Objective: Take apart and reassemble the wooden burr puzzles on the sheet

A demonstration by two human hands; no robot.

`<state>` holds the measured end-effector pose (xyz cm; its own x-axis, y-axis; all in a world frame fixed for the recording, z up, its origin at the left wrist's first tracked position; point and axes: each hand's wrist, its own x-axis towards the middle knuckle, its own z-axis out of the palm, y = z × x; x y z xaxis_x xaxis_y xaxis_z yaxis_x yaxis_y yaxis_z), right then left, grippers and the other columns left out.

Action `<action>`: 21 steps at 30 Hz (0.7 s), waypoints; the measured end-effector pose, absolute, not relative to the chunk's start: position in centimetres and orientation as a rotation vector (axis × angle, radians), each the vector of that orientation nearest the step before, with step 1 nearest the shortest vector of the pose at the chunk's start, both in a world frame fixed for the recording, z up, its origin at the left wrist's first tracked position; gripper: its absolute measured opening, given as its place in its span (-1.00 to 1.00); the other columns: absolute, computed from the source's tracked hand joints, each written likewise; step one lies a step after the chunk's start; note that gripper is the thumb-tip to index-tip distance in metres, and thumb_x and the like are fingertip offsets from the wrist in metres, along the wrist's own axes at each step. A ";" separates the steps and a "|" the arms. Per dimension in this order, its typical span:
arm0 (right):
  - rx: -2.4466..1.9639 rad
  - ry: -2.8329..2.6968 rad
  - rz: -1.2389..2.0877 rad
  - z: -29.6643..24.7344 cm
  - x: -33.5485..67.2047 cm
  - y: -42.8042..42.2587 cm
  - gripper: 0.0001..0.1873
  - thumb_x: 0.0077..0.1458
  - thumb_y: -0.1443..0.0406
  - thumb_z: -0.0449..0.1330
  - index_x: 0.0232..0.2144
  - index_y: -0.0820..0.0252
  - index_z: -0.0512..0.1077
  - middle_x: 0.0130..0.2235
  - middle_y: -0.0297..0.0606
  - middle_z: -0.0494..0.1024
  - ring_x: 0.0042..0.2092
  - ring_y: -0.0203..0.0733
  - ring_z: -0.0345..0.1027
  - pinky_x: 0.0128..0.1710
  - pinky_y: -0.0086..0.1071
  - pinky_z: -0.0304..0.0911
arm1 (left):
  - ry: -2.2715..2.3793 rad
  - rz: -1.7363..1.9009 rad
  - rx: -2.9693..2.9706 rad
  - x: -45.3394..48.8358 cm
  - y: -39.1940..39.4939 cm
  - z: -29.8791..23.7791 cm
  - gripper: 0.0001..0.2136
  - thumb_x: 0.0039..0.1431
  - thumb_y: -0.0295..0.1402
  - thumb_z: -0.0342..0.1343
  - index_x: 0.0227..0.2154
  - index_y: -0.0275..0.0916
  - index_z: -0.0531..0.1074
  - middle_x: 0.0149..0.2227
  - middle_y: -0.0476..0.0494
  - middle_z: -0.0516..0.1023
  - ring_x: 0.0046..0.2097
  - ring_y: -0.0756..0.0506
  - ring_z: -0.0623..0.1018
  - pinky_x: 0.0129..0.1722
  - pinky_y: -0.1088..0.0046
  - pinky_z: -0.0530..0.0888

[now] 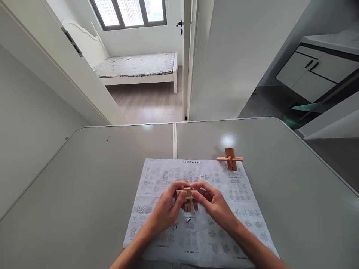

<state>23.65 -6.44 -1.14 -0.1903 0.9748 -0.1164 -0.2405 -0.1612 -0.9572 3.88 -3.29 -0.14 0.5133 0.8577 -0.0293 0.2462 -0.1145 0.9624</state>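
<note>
Both hands meet over a printed paper sheet [168, 239], gripping one wooden interlocking burr puzzle [187, 192] made of short light-brown blocks. My left hand [167, 205] pinches its left side between thumb and fingers. On the other side, my right hand [214, 203] holds the puzzle's right end with thumb and fingertips. Part of the puzzle is hidden behind the fingers; one block end points down toward me. Beyond the right hand, a second wooden puzzle of crossed pieces [230, 159] rests on the sheet's upper right edge.
The sheet carries many small puzzle diagrams and lies on a grey table [84, 194] with a seam down its middle. Past the table's far edge are a doorway, a bed [140, 65] and a window. Cabinets [316, 71] stand at the right.
</note>
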 end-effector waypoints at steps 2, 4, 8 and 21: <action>-1.023 -1.044 1.543 -1.3 23.4 -6.5 -0.73 0.35 0.06 0.27 -0.10 0.11 0.51 -0.37 -0.36 0.49 -0.39 -0.25 0.40 -0.30 -0.31 0.41 | 0.988 0.684 1.628 3.9 -3.2 -0.1 -0.70 0.53 -0.11 -0.09 0.04 -0.19 0.37 -0.33 -0.08 0.63 -0.37 -0.04 0.57 -0.31 0.44 0.50; -1.016 -1.021 1.521 -1.4 23.2 -6.6 -0.74 0.34 0.06 0.28 -0.14 0.12 0.50 -0.36 -0.36 0.49 -0.37 -0.24 0.42 -0.30 -0.31 0.43 | 0.994 0.681 1.591 3.9 -3.0 0.0 -0.69 0.52 -0.10 -0.08 0.03 -0.20 0.38 -0.34 -0.08 0.63 -0.36 -0.05 0.58 -0.31 0.44 0.51; -1.035 -1.007 1.468 -1.4 23.0 -6.8 -0.74 0.33 0.07 0.30 -0.20 0.13 0.49 -0.33 -0.35 0.49 -0.37 -0.25 0.45 -0.31 -0.33 0.44 | 0.979 0.677 1.526 4.2 -2.9 0.2 -0.70 0.50 -0.08 -0.05 -0.04 -0.21 0.37 -0.34 -0.07 0.64 -0.34 -0.05 0.60 -0.31 0.44 0.51; -1.089 -1.006 1.447 -1.1 23.1 -6.7 -0.71 0.30 0.04 0.31 -0.23 0.13 0.53 -0.41 -0.37 0.49 -0.40 -0.26 0.45 -0.33 -0.37 0.45 | 1.015 0.641 1.549 4.0 -2.9 0.2 -0.71 0.48 -0.07 -0.01 -0.08 -0.20 0.40 -0.25 -0.14 0.69 -0.25 -0.10 0.66 -0.24 0.40 0.57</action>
<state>23.08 -6.72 -1.13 -0.0715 0.9905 -0.1174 -0.2346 -0.1311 -0.9632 3.99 -2.91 0.15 0.4825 0.8672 -0.1229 0.2620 -0.0090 0.9650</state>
